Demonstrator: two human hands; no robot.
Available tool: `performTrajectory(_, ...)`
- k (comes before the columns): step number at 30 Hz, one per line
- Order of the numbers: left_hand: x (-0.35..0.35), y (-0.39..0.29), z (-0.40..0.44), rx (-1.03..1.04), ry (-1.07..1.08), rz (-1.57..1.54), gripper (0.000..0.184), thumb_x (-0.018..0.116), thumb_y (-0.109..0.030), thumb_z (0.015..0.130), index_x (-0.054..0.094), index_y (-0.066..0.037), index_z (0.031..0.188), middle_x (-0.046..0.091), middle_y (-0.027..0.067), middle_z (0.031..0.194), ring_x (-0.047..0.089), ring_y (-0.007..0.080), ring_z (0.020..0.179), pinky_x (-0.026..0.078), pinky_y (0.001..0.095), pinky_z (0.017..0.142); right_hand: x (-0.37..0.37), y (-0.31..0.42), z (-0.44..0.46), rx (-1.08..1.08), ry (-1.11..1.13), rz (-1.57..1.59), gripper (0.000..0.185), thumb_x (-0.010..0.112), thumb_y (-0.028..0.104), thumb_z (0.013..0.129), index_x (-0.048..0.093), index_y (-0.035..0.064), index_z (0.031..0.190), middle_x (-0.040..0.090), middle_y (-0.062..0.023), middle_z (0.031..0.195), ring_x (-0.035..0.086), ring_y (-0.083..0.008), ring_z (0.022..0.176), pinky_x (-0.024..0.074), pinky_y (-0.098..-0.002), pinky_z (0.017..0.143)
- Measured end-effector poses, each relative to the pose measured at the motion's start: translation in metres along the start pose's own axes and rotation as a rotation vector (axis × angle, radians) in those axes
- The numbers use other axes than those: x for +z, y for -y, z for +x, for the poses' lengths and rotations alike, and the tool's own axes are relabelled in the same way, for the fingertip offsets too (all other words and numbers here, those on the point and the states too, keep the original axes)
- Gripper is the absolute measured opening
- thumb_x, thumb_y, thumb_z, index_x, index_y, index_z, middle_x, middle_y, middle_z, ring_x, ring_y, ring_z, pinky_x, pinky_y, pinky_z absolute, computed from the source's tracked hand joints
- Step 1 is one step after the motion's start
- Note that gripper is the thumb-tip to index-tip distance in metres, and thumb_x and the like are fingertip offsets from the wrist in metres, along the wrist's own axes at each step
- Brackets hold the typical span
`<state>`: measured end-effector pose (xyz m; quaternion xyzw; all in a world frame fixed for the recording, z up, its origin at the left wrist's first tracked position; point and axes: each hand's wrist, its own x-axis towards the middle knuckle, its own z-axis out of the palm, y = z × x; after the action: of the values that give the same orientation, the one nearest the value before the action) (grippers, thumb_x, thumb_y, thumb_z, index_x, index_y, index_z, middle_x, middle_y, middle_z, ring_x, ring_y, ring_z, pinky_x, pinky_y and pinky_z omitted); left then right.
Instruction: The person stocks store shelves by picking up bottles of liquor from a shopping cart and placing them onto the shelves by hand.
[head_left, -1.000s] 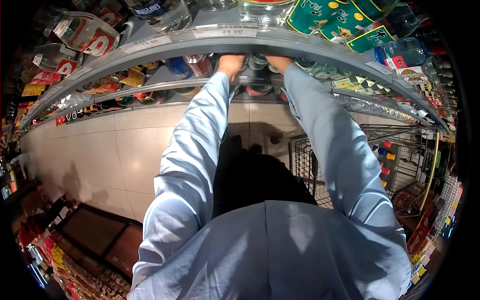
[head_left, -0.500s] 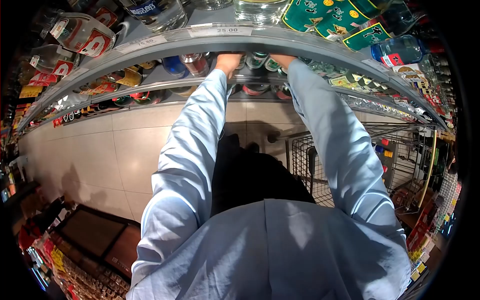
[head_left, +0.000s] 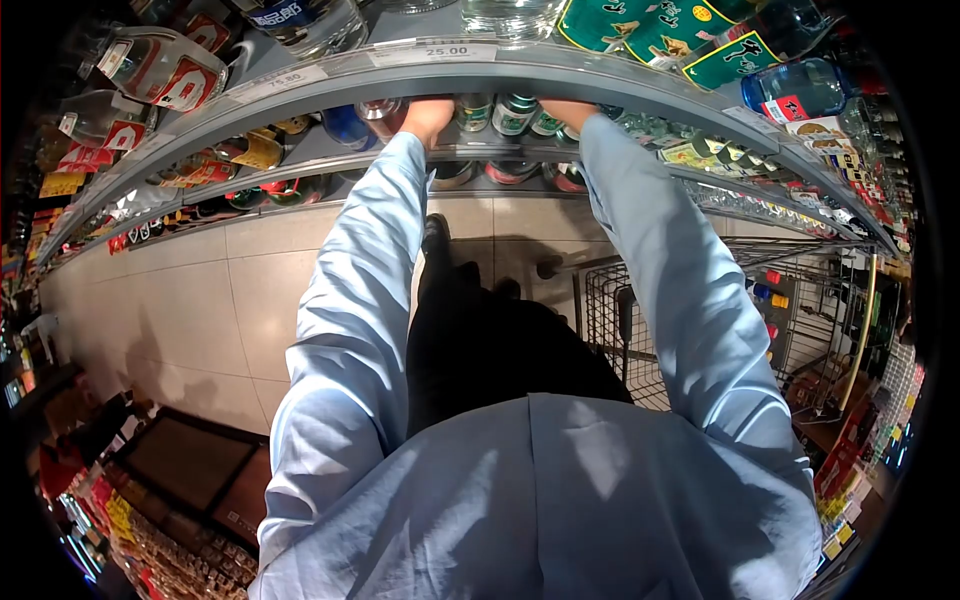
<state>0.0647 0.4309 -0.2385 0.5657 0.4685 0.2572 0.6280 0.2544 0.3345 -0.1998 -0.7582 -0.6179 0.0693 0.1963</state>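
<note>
Both hands reach under the edge of the upper shelf [head_left: 330, 92] to the bottles on the shelf below. My left hand [head_left: 428, 119] is beside a clear bottle with a reddish tint [head_left: 381, 117]; its fingers are hidden by the shelf edge. Just right of the wrist stands a green-labelled bottle [head_left: 473, 112]. My right hand [head_left: 570, 112] shows only its back and wrist, near another green-labelled bottle [head_left: 545, 124]. Between the hands is a green bottle with a pale label [head_left: 513, 114]. What either hand holds is hidden.
Large bottles, one with a blue label [head_left: 285, 14], stand on the upper shelf above the hands. A wire shopping cart [head_left: 640, 345] with bottles in it is at the right. Pale floor tiles [head_left: 180, 310] lie at the left, with a dark-framed display [head_left: 185, 460] below them.
My left hand has moved left, away from my right hand, which has shifted slightly right. More of the green-labelled bottles between them shows. A dark shoe has come into view below.
</note>
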Motion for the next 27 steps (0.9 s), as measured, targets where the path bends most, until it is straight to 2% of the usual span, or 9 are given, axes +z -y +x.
performTrajectory(6, -0.013, -0.010, 0.000, 0.008, 0.057, -0.156, 0.034, 0.060, -0.009, 0.081, 0.052, -0.001, 0.113, 0.054, 0.0083, 0.113, 0.050, 0.0181, 0.101, 0.040, 0.0260, 0.085, 0.008, 0.011, -0.016, 0.011, -0.163, 0.244, 0.033, 0.051, 0.031, 0.082, 0.058, 0.0062, 0.102, 0.060, -0.0135, 0.103, 0.055, -0.0314, 0.095, 0.0405, -0.0397, 0.085)
performTrajectory(10, -0.013, -0.013, 0.001, 0.096, 0.118, -0.020, 0.035, 0.060, -0.011, 0.082, 0.051, -0.002, 0.115, 0.053, 0.0082, 0.115, 0.049, 0.0185, 0.104, 0.040, 0.0271, 0.088, -0.004, 0.027, -0.042, 0.224, -0.067, 0.680, 0.034, 0.060, 0.022, 0.077, 0.054, 0.0004, 0.103, 0.058, -0.0172, 0.104, 0.055, -0.0301, 0.095, 0.0417, -0.0356, 0.083)
performTrajectory(12, -0.006, -0.009, 0.005, 0.203, 0.094, 0.163, 0.036, 0.060, -0.015, 0.082, 0.051, -0.003, 0.116, 0.053, 0.0087, 0.115, 0.049, 0.0195, 0.105, 0.039, 0.0284, 0.088, 0.006, 0.015, -0.048, 0.219, -0.051, 0.763, 0.035, 0.064, 0.017, 0.075, 0.052, -0.0025, 0.103, 0.057, -0.0183, 0.104, 0.055, -0.0283, 0.095, 0.0423, -0.0335, 0.082)
performTrajectory(15, 0.000, -0.010, 0.011, 0.293, 0.086, 0.497, 0.038, 0.060, -0.019, 0.082, 0.051, -0.003, 0.116, 0.053, 0.0095, 0.116, 0.049, 0.0206, 0.105, 0.038, 0.0298, 0.090, -0.006, 0.019, -0.063, 0.191, -0.167, 0.782, 0.032, 0.059, 0.006, 0.079, 0.049, -0.0033, 0.107, 0.056, -0.0116, 0.106, 0.053, -0.0210, 0.100, 0.0393, -0.0308, 0.087)
performTrajectory(18, 0.004, -0.029, 0.001, 0.375, 0.081, 0.941, 0.040, 0.058, -0.022, 0.083, 0.051, -0.003, 0.117, 0.053, 0.0103, 0.117, 0.048, 0.0211, 0.106, 0.037, 0.0302, 0.091, -0.016, 0.019, -0.077, 0.227, -0.233, 0.900, 0.040, 0.062, 0.008, 0.076, 0.044, -0.0030, 0.111, 0.056, -0.0159, 0.106, 0.055, -0.0233, 0.097, 0.0416, -0.0304, 0.084)
performTrajectory(19, 0.005, -0.036, -0.004, 0.407, 0.076, 1.101, 0.040, 0.057, -0.022, 0.083, 0.051, -0.003, 0.117, 0.052, 0.0105, 0.117, 0.047, 0.0212, 0.107, 0.036, 0.0301, 0.091, -0.020, 0.021, -0.082, 0.231, -0.243, 0.908, 0.043, 0.060, 0.006, 0.077, 0.040, -0.0028, 0.114, 0.053, -0.0166, 0.112, 0.053, -0.0235, 0.103, 0.0404, -0.0301, 0.086)
performTrajectory(22, 0.006, -0.022, 0.009, 0.491, 0.032, 1.061, 0.040, 0.060, -0.020, 0.081, 0.051, -0.004, 0.117, 0.052, 0.0103, 0.118, 0.047, 0.0210, 0.107, 0.037, 0.0307, 0.091, -0.022, 0.012, -0.090, 0.255, -0.206, 0.878, 0.043, 0.058, 0.004, 0.078, 0.038, -0.0017, 0.115, 0.050, -0.0174, 0.117, 0.050, -0.0249, 0.110, 0.0396, -0.0311, 0.088)
performTrajectory(25, 0.004, -0.013, 0.012, 0.308, 0.096, 0.460, 0.042, 0.063, -0.018, 0.079, 0.051, -0.004, 0.117, 0.052, 0.0102, 0.117, 0.047, 0.0212, 0.106, 0.036, 0.0308, 0.092, -0.027, 0.013, -0.097, 0.280, -0.194, 0.973, 0.044, 0.057, 0.003, 0.079, 0.036, 0.0012, 0.117, 0.049, -0.0178, 0.119, 0.047, -0.0262, 0.114, 0.0391, -0.0325, 0.089)
performTrajectory(27, 0.004, -0.013, 0.012, 0.252, 0.093, 0.406, 0.043, 0.064, -0.016, 0.078, 0.051, -0.005, 0.117, 0.051, 0.0104, 0.117, 0.046, 0.0211, 0.108, 0.035, 0.0302, 0.092, -0.031, 0.016, -0.100, 0.298, -0.153, 0.984, 0.044, 0.056, 0.003, 0.079, 0.036, 0.0037, 0.118, 0.049, -0.0175, 0.119, 0.047, -0.0266, 0.114, 0.0390, -0.0329, 0.089)
